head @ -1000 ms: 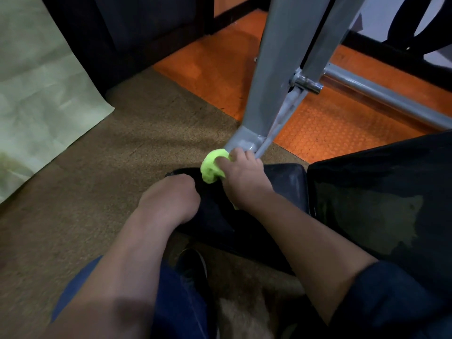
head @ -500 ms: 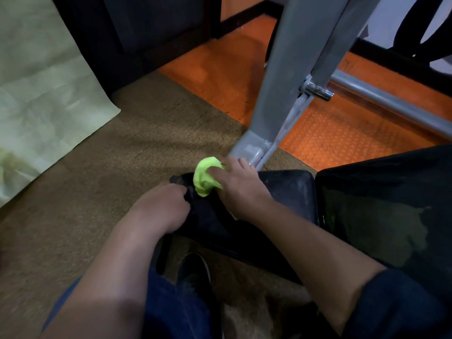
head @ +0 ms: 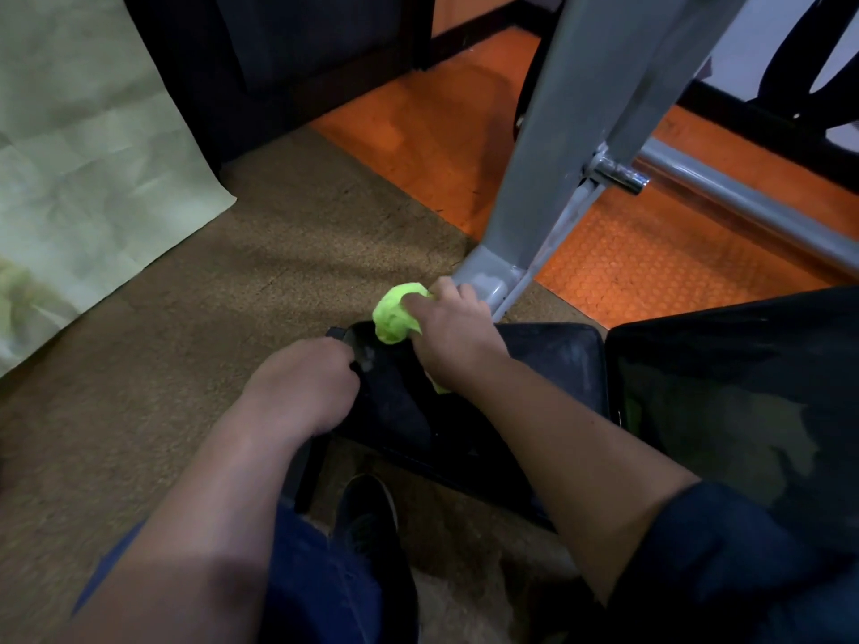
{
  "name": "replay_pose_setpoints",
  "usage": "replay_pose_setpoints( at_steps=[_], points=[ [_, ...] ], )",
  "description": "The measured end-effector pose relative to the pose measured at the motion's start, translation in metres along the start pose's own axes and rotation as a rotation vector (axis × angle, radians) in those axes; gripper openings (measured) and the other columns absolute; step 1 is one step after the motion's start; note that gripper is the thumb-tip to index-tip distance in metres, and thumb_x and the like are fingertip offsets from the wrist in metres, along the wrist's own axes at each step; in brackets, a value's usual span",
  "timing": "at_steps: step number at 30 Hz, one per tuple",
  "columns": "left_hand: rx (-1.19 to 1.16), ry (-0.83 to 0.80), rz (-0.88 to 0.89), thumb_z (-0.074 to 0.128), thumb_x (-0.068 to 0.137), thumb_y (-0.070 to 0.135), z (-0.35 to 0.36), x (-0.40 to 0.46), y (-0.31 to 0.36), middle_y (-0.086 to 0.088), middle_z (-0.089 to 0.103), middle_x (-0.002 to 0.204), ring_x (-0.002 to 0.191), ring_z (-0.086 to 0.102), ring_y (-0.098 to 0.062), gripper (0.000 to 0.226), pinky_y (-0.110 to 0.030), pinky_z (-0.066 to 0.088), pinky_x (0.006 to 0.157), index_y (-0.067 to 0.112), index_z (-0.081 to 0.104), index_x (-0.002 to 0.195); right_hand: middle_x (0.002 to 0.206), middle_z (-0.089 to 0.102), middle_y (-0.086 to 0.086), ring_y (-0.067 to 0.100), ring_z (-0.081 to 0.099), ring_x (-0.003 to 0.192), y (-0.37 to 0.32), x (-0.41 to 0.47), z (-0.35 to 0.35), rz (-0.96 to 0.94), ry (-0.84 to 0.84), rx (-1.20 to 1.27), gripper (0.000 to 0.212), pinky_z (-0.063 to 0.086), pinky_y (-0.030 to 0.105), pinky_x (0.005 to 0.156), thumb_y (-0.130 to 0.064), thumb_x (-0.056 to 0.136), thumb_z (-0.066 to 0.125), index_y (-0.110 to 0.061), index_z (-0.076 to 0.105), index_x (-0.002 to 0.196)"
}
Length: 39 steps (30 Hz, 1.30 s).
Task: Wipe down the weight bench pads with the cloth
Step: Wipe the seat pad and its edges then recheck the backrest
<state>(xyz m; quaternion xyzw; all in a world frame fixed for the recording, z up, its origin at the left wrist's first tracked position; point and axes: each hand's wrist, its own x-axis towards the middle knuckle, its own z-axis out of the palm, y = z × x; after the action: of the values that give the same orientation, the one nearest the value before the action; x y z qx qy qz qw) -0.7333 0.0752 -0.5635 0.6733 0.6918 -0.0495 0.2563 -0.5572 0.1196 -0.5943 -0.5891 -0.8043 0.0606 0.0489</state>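
Note:
A small black seat pad (head: 548,360) of the weight bench lies low in the middle of the view, dusty on top. A larger black pad (head: 734,392) adjoins it on the right. My right hand (head: 453,334) is closed around a bunched bright green cloth (head: 395,313) and presses it on the small pad's far left corner. My left hand (head: 304,388) grips the near left edge of the same pad, fingers curled over it. Part of the cloth also shows under my right wrist.
A grey steel frame upright (head: 562,146) stands just behind the pad, with a grey crossbar (head: 743,202) running right. Brown carpet (head: 162,364) lies to the left, orange rubber flooring (head: 641,253) behind. A pale green sheet (head: 79,169) sits at far left. My dark shoe (head: 372,518) is below the pad.
My right hand has kept the cloth at the pad's far left corner, shifting only slightly. My left hand slid from the pad's top to its left edge.

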Motion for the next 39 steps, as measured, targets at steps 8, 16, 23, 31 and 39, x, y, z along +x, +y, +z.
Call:
replay_pose_setpoints(
  at_steps=[8,16,23,31,39],
  points=[
    [0.021,0.014,-0.003,0.045,0.09,0.012,0.002,0.003,-0.003,-0.009,0.07,0.107,0.099,0.065,-0.029,0.031,-0.036,0.054,0.08,0.016,0.073,0.103,0.129,0.042,0.009,0.029,0.04,0.111,0.002,-0.006,-0.003,-0.063,-0.016,0.01,0.037,0.036,0.042,0.089,-0.027,0.097,0.051,-0.028,0.051,0.134],
    [0.036,0.056,-0.011,0.045,0.085,0.01,0.006,0.006,-0.006,-0.009,0.071,0.103,0.097,0.067,-0.03,0.033,-0.037,0.055,0.078,0.018,0.073,0.101,0.129,0.048,0.018,0.037,0.044,0.102,-0.003,-0.028,0.0,-0.183,-0.012,0.025,0.045,0.041,0.046,0.085,-0.023,0.087,0.048,-0.023,0.055,0.131],
    [0.035,0.067,-0.014,0.044,0.085,0.011,0.01,0.009,-0.007,-0.01,0.071,0.105,0.098,0.066,-0.032,0.036,-0.034,0.051,0.075,0.022,0.074,0.102,0.128,0.05,0.016,0.035,0.045,0.103,-0.002,-0.04,0.003,-0.255,0.004,0.023,0.046,0.04,0.045,0.083,-0.027,0.086,0.044,-0.025,0.054,0.131],
    [0.013,0.074,-0.03,0.047,0.086,0.012,0.012,0.011,-0.007,-0.012,0.071,0.104,0.095,0.066,-0.032,0.031,-0.034,0.051,0.073,0.019,0.074,0.099,0.127,0.05,0.016,0.037,0.047,0.106,-0.005,-0.052,0.005,-0.325,-0.003,-0.027,0.049,0.042,0.045,0.082,-0.026,0.083,0.061,-0.024,0.053,0.131],
    [-0.045,0.141,-0.07,0.052,0.089,0.02,0.006,0.011,-0.004,-0.01,0.07,0.092,0.087,0.065,-0.033,0.018,-0.033,0.048,0.068,0.017,0.069,0.083,0.122,0.052,0.016,0.035,0.047,0.097,-0.014,-0.07,0.012,-0.433,0.02,-0.028,0.047,0.038,0.042,0.076,-0.025,0.084,0.062,-0.021,0.054,0.131]
  ],
)
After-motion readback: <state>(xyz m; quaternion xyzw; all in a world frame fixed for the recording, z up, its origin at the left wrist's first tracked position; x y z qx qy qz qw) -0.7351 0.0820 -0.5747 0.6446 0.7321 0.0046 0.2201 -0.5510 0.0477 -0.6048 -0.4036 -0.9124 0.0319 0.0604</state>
